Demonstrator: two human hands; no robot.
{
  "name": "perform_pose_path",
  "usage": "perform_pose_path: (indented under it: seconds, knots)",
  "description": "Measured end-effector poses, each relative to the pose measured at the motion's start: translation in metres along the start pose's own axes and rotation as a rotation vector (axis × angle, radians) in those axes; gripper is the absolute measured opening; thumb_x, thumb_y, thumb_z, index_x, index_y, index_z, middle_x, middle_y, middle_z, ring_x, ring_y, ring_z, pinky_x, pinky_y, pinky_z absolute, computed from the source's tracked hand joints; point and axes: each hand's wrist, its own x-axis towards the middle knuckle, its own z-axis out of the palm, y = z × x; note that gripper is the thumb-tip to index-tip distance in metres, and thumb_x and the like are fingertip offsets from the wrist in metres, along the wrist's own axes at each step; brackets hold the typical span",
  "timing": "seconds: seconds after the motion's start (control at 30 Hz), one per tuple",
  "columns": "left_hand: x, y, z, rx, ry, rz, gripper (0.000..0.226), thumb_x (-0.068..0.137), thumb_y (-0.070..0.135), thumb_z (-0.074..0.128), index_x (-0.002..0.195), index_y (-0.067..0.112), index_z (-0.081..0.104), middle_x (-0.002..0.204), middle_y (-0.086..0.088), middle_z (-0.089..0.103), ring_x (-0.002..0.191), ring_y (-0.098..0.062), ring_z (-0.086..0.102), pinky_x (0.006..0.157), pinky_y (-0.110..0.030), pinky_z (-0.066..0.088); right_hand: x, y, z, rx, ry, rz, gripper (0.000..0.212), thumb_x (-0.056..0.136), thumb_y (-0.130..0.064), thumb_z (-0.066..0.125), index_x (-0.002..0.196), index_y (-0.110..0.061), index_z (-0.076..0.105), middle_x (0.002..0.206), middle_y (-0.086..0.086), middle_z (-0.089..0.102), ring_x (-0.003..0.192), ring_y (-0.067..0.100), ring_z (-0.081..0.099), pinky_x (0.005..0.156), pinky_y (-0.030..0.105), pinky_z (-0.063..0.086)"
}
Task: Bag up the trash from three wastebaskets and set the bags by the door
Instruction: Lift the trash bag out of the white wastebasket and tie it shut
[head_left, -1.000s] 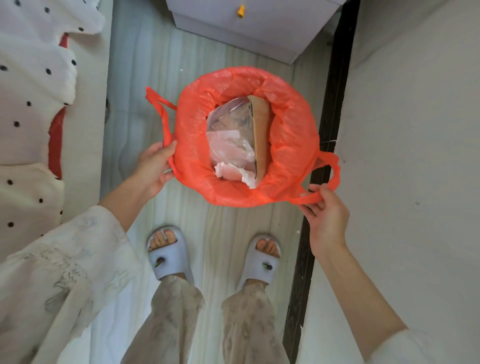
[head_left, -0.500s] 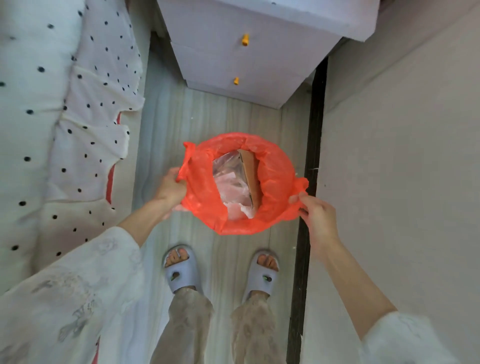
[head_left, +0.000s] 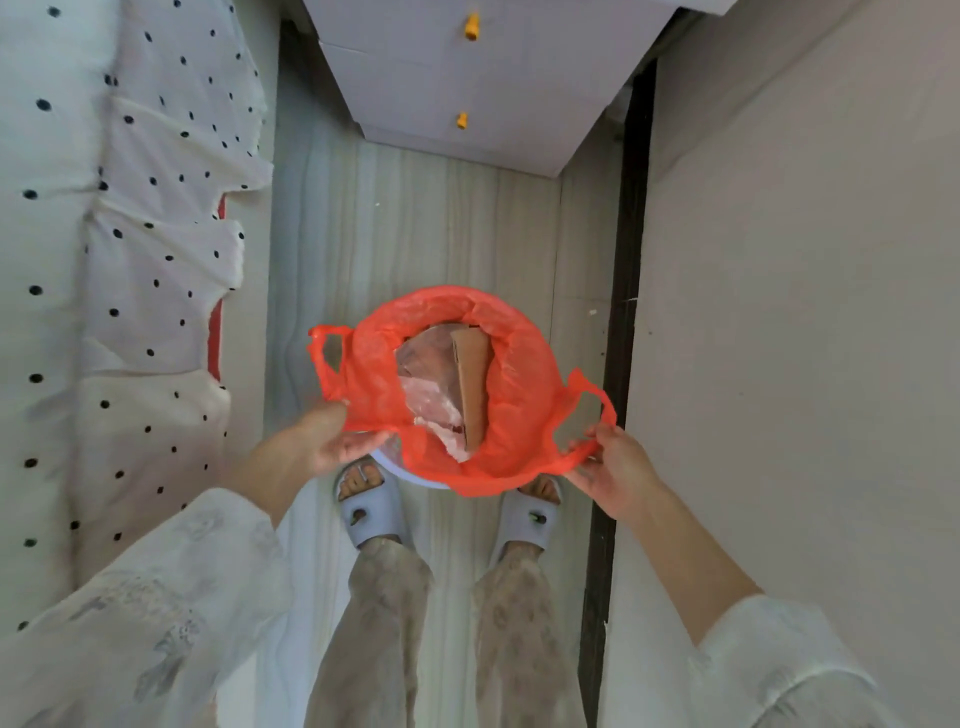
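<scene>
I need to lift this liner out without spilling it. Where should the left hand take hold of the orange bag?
Probably by the free handle loop on the left side of the orange bag, coming from the left. It stands open and clear of the trash, mirroring the loop the right hand pinches; the left hand now holds only the rim.

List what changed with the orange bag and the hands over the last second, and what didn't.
The orange bag has come up off the wastebasket rim; both handle loops are freed. The right hand pinches the right loop; the left hand grips the bag's left edge. The cardboard and clear plastic remain inside.
</scene>
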Motion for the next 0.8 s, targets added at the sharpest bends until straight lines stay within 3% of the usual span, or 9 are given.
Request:
perform_pose_path:
  seconds: [0.07, 0.17, 0.27, 0.33, 0.43, 0.6, 0.73, 0.8]
  knots:
    - [0.002, 0.0, -0.007, -0.038, 0.057, 0.024, 0.022, 0.096, 0.004, 0.03, 0.089, 0.009, 0.051, 0.1, -0.012, 0.058, 0.051, -0.019, 0.065, 0.039, -0.028, 0.054, 0.002, 0.001, -0.011, 0.037, 0.06, 0.008, 0.026, 0.097, -0.014, 0.036, 0.073, -0.013, 0.043, 0.054, 0.004, 0.047, 0.057, 0.015, 0.047, 0.054, 0.031, 0.048]
    - [-0.001, 0.003, -0.013, 0.254, 0.188, 0.196, 0.017, 0.092, 0.007, 0.039, 0.084, 0.016, 0.05, 0.075, -0.002, 0.051, 0.063, -0.012, 0.048, 0.05, -0.031, 0.05, -0.002, -0.005, -0.022, -0.018, 0.051, -0.076, 0.03, 0.096, -0.028, 0.043, 0.069, -0.015, 0.048, 0.032, -0.003, 0.041, 0.039, 0.011, 0.045, 0.057, 0.025, 0.041]
    - [-0.014, 0.012, -0.014, 0.243, 0.158, 0.403, 0.023, 0.084, 0.005, 0.049, 0.069, 0.022, 0.053, 0.061, 0.002, 0.056, 0.053, -0.005, 0.054, 0.056, -0.021, 0.043, -0.015, -0.015, -0.019, -0.1, -0.052, -0.209, 0.027, 0.095, -0.03, 0.045, 0.076, -0.016, 0.058, 0.031, -0.004, 0.042, 0.039, 0.008, 0.05, 0.062, 0.027, 0.039]
    - [-0.029, 0.022, -0.011, 0.158, 0.15, 0.523, 0.021, 0.081, 0.006, 0.052, 0.07, 0.023, 0.058, 0.073, 0.004, 0.059, 0.064, 0.003, 0.056, 0.058, -0.007, 0.043, -0.026, -0.022, -0.01, -0.132, -0.115, -0.307, 0.02, 0.095, -0.024, 0.046, 0.086, -0.017, 0.062, 0.033, -0.004, 0.043, 0.042, 0.01, 0.054, 0.062, 0.026, 0.041]
    - [-0.05, 0.036, -0.006, 0.083, 0.052, 0.498, 0.016, 0.08, 0.015, 0.054, 0.069, 0.026, 0.059, 0.078, 0.01, 0.062, 0.079, 0.002, 0.053, 0.076, -0.021, 0.035, -0.049, -0.033, 0.009, -0.158, -0.183, -0.415, 0.022, 0.095, -0.012, 0.043, 0.085, -0.016, 0.063, 0.036, -0.003, 0.046, 0.045, 0.012, 0.056, 0.056, 0.021, 0.044]
    - [-0.087, 0.045, 0.001, 0.379, -0.204, 0.369, 0.031, 0.086, 0.027, 0.052, 0.056, 0.025, 0.056, 0.043, 0.011, 0.055, 0.069, -0.012, 0.055, 0.076, -0.029, 0.032, -0.095, -0.051, 0.024, -0.115, -0.315, -0.422, 0.027, 0.093, -0.013, 0.044, 0.069, -0.011, 0.057, 0.056, 0.001, 0.053, 0.06, 0.016, 0.053, 0.066, 0.026, 0.04]
    - [-0.12, 0.068, 0.005, 0.331, -0.278, 0.433, 0.009, 0.084, 0.027, 0.056, 0.081, 0.024, 0.064, 0.062, 0.003, 0.063, 0.072, -0.011, 0.063, 0.086, -0.031, 0.037, -0.13, -0.069, 0.027, -0.116, -0.34, -0.501, 0.03, 0.094, -0.022, 0.046, 0.066, -0.012, 0.052, 0.062, 0.002, 0.05, 0.062, 0.017, 0.05, 0.066, 0.025, 0.041]
    - [-0.133, 0.084, 0.01, 0.22, -0.297, 0.489, 0.005, 0.082, 0.022, 0.058, 0.082, 0.022, 0.063, 0.06, 0.005, 0.067, 0.069, -0.009, 0.067, 0.085, -0.028, 0.042, -0.146, -0.085, 0.03, -0.118, -0.32, -0.541, 0.03, 0.094, -0.023, 0.046, 0.067, -0.012, 0.051, 0.064, 0.004, 0.048, 0.062, 0.017, 0.049, 0.064, 0.025, 0.041]
